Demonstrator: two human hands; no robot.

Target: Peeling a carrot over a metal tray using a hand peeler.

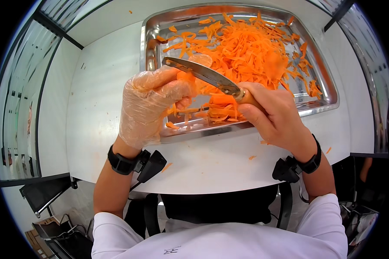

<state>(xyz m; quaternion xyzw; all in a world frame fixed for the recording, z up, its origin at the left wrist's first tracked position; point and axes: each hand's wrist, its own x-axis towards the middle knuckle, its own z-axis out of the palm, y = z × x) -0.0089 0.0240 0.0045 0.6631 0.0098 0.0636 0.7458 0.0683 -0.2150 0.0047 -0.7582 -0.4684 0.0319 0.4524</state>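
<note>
My left hand (pixel 146 103), in a clear plastic glove, is closed around a piece of orange carrot (pixel 186 77), most of which the fingers hide. The bare right hand (pixel 277 111) grips the wooden handle (pixel 253 99) of a knife with a curved metal blade (pixel 210 75). That blade slants up to the left, across the carrot piece and close to the left fingers; whether its edge touches the carrot cannot be told. Below both hands lies a shallow stainless steel tray (pixel 210 131). It holds a large heap of thin carrot shavings (pixel 246 48), with smaller scraps spread about the heap.
The tray rests on a white table (pixel 94 97) with low side panels. Small carrot scraps (pixel 253 157) lie on the tabletop near its front edge. Each wrist wears a black strap with a device (pixel 152 165). Black chairs (pixel 47 194) stand beyond the table at the left.
</note>
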